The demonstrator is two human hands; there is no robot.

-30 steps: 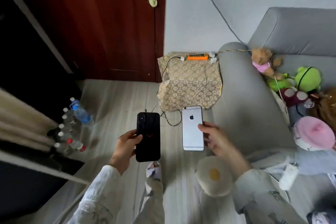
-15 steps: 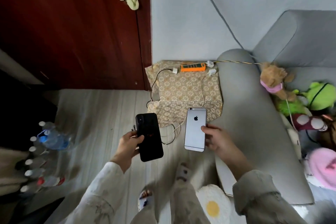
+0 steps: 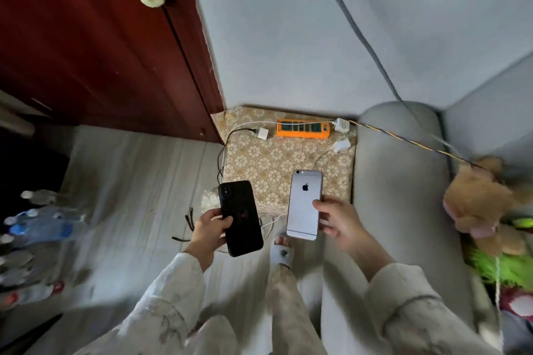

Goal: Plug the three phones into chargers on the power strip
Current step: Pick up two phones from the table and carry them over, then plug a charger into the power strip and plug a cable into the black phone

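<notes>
My left hand (image 3: 210, 229) grips a black phone (image 3: 240, 217), held back side up over the floor. My right hand (image 3: 339, 217) holds a silver phone (image 3: 304, 204) by its right edge, logo facing up. Beyond them an orange power strip (image 3: 302, 129) lies on a patterned cloth-covered stand (image 3: 277, 161) against the wall. One white charger (image 3: 341, 125) sits at the strip's right end, another white charger (image 3: 341, 145) lies just below it, and a third white charger (image 3: 263, 133) lies left of the strip with a black cable. Only two phones are in view.
A grey sofa arm (image 3: 401, 181) rises right of the stand, with plush toys (image 3: 484, 204) on the seat. A dark red door (image 3: 101, 46) stands at left. Several water bottles (image 3: 37, 228) lie on the floor at left. My slippered foot (image 3: 281, 252) is below the phones.
The view has moved closer to the stand and power strip. Both hands still hold their phones, now nearer the cloth-covered stand.
</notes>
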